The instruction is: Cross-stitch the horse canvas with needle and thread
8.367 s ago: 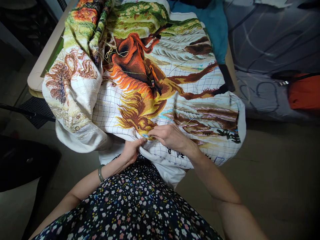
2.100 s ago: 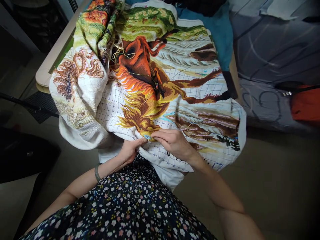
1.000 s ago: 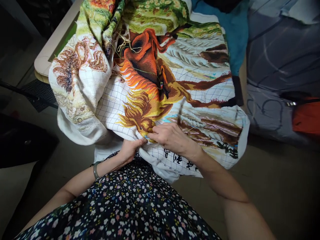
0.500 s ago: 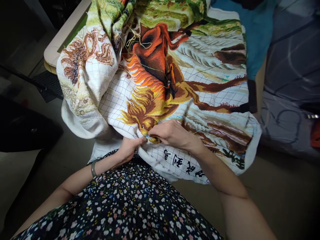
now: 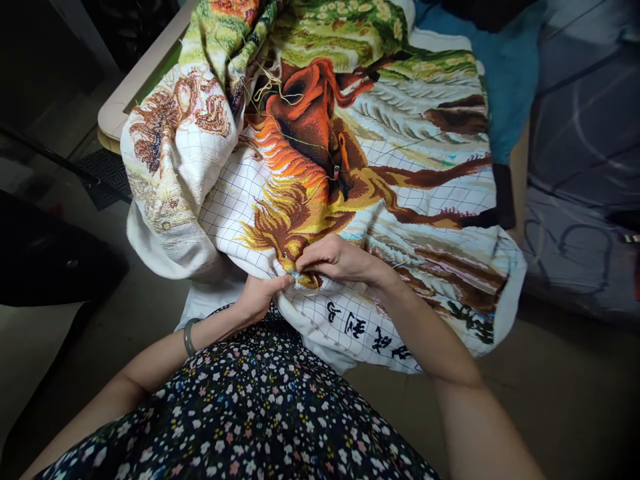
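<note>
A large cross-stitch cloth (image 5: 235,200) with a gridded white ground is spread before me and drapes over my lap. On it a stitched horse (image 5: 295,207) with an orange and yellow mane lies with its head toward me. My left hand (image 5: 261,293) grips the near edge of the cloth, thumb on top beside the horse's muzzle and fingers hidden beneath. Over the muzzle, my right hand (image 5: 333,259) is closed in a pinch at the stitching. Whatever sits between its fingertips is too small to make out. Loose yellowish threads (image 5: 270,87) lie on the cloth farther up.
The cloth rests on a pale-rimmed table (image 5: 120,110), its bunched part hanging at the left. Teal fabric (image 5: 510,87) lies at the far right corner. Grey patterned bedding (image 5: 575,253) stands to the right, and a dark object (image 5: 50,247) is at the left.
The view has shifted slightly, so the cloth and table appear a little lower at the top left. Both hands stay at the horse's muzzle, with the right hand nearly in the same place.
</note>
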Motion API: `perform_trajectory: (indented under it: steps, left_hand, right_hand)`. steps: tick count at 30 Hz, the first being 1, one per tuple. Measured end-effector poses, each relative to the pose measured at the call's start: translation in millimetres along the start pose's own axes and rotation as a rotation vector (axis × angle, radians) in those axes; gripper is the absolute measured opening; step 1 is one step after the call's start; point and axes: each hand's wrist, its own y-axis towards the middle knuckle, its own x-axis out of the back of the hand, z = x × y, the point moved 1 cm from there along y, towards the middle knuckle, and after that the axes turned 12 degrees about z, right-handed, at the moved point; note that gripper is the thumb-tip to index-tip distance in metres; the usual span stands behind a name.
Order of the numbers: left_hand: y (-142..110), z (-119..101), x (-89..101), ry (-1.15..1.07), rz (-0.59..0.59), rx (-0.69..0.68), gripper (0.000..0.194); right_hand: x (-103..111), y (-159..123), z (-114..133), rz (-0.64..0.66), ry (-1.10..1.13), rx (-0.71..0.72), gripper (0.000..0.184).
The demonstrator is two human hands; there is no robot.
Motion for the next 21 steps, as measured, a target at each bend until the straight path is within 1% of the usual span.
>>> perform_trajectory:
  steps: [8,13,17,19,21]
  left_hand:
    - [2,0,0.1,0.002,-0.006,-0.003,0.077]
    - [1,0,-0.1,-0.017,0.005,-0.010,0.078]
    - [3,2,-2.7,-0.015,0.004,0.001,0.078]
    - [4,3,0.2,-0.014,0.016,0.026,0.078]
    - [0,3,10.8,0.013,0.060,0.085,0.076]
  right_hand:
    - [-2,2,-3,0.016,-0.010,-0.005,0.019]
    - [-4,1,-1,0.024,-0.036,-0.057,0.021]
    - [-12,0,2,0.017,-0.137,-0.131,0.019]
    - [-17,0,8,0.021,-0.186,-0.168,0.017]
    - [-18,-5,15,-0.029,-0.221,-0.184,0.017]
